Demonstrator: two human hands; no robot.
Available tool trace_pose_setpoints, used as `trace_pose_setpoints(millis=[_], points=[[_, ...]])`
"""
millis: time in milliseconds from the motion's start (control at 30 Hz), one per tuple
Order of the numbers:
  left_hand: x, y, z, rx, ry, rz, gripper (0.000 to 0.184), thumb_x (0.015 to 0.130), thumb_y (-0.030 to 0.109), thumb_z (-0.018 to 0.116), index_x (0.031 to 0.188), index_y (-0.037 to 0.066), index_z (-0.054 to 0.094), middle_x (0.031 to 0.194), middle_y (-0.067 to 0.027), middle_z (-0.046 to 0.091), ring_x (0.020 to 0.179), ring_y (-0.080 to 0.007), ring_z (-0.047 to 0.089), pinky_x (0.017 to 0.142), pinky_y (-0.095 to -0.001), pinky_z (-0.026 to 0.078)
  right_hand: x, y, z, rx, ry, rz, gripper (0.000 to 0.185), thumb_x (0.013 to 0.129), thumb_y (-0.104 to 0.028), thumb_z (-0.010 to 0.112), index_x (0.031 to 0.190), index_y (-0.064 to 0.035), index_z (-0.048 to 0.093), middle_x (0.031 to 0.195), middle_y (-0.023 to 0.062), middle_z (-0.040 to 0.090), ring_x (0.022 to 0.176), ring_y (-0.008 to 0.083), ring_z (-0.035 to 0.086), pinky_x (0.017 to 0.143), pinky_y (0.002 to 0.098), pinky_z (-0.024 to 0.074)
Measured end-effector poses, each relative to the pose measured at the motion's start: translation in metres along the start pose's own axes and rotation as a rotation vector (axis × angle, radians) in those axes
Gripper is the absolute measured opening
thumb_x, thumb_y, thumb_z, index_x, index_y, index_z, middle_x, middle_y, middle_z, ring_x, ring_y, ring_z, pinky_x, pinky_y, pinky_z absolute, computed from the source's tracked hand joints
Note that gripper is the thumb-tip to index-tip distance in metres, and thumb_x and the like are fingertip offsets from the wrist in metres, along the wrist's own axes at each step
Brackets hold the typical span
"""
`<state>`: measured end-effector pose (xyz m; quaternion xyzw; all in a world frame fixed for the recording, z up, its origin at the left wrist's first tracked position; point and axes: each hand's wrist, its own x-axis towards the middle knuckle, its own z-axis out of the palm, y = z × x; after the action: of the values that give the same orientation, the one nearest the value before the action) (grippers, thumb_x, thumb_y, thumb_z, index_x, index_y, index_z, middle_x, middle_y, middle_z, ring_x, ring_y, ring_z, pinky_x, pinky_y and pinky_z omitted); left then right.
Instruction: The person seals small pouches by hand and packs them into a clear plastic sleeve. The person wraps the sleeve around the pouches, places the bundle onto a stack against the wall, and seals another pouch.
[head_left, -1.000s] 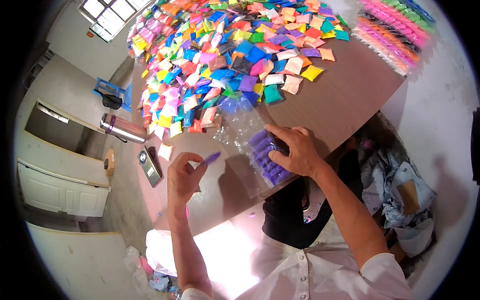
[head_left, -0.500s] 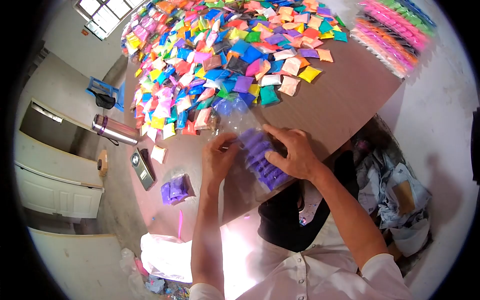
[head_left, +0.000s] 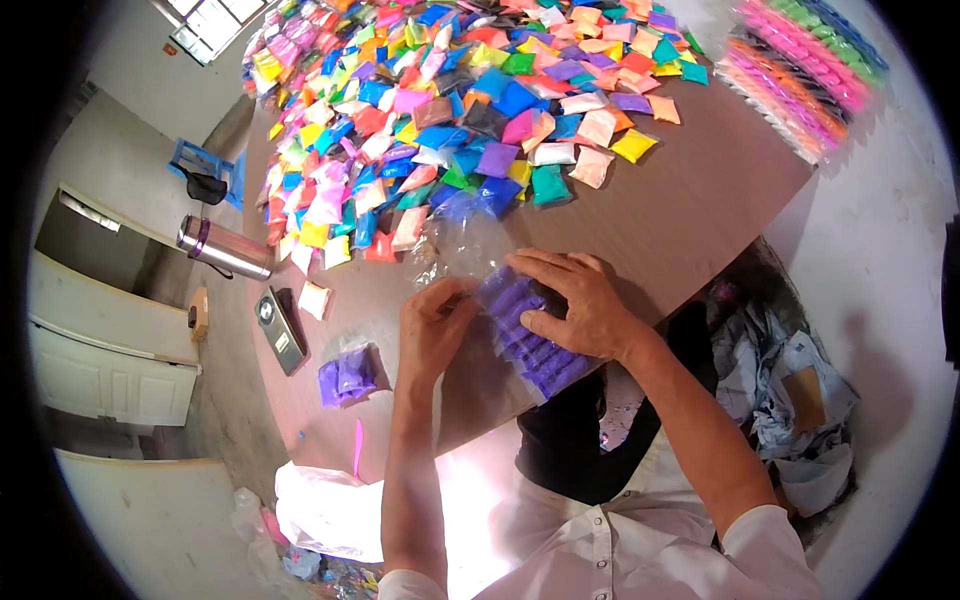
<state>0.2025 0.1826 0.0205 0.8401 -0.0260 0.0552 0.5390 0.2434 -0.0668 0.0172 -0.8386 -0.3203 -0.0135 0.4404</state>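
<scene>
A clear plastic bag (head_left: 468, 243) lies on the table in front of me. In its lower part is a row of purple packets (head_left: 540, 360); the upper part is loose and crinkled. My left hand (head_left: 432, 325) is closed in a pinch at the bag's left edge, beside the packets. Across the right side of the packets rests my right hand (head_left: 590, 305), its fingers stretched out flat toward the bag's upper part and its thumb apart on top. Further left, a small clear bag of purple packets (head_left: 347, 377) lies on the table.
A big heap of colourful small packets (head_left: 440, 135) covers the far table (head_left: 700, 200). Strips of bagged packets (head_left: 800, 70) lie at the far right corner. A phone (head_left: 281, 330), a steel flask (head_left: 225, 247) and a pink stick (head_left: 358, 447) are on the left. Crumpled wrapping (head_left: 790, 400) fills a container below right.
The view has shifted slightly. My right hand has slid a little to the left over the packets, and the bag's loose upper part has spread wider. My left hand stays pinched at its edge.
</scene>
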Motion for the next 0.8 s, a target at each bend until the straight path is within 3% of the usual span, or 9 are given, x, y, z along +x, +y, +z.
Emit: trace_pose_setpoints(millis=[67, 133, 467, 800], points=[[0.001, -0.004, 0.001, 0.028, 0.030, 0.042, 0.022, 0.096, -0.003, 0.066, 0.116, -0.001, 0.076, 0.085, 0.0015, 0.068, 0.078, -0.0047, 0.060, 0.068, -0.0232, 0.048, 0.002, 0.001, 0.001, 0.053, -0.001, 0.007, 0.069, 0.086, -0.030, 0.076, 0.151, -0.0132, 0.058, 0.151, 0.0120, 0.062, 0.140, 0.0280, 0.057, 0.122, 0.0518, 0.0291], [0.006, -0.001, 0.007, 0.015, 0.046, 0.003, 0.017, 0.092, -0.001, 0.071, 0.107, 0.000, 0.077, 0.087, -0.0063, 0.071, 0.076, -0.0126, 0.068, 0.069, -0.0288, 0.053, 0.002, 0.003, 0.000, 0.073, -0.015, 0.027, 0.072, 0.086, -0.030, 0.078, 0.153, -0.0130, 0.057, 0.152, 0.0113, 0.061, 0.141, 0.0281, 0.057, 0.123, 0.0514, 0.0288], [0.007, -0.001, 0.009, 0.043, 0.026, 0.009, 0.023, 0.091, 0.000, 0.072, 0.113, 0.002, 0.078, 0.090, -0.0066, 0.074, 0.078, -0.0124, 0.069, 0.070, -0.0287, 0.054, 0.002, 0.005, 0.003, 0.073, 0.023, 0.013, 0.077, 0.084, -0.030, 0.080, 0.154, -0.0135, 0.056, 0.154, 0.0118, 0.061, 0.141, 0.0281, 0.057, 0.123, 0.0481, 0.0309], [-0.009, 0.001, -0.001, 0.152, 0.157, 0.011, 0.021, 0.093, 0.008, 0.078, 0.113, 0.001, 0.077, 0.097, -0.0096, 0.079, 0.082, -0.0149, 0.073, 0.072, -0.0311, 0.057, 0.002, 0.005, 0.004, 0.058, 0.027, 0.003, 0.073, 0.083, -0.028, 0.078, 0.152, -0.0147, 0.059, 0.151, 0.0112, 0.063, 0.136, 0.0276, 0.060, 0.121, 0.0472, 0.0328]])
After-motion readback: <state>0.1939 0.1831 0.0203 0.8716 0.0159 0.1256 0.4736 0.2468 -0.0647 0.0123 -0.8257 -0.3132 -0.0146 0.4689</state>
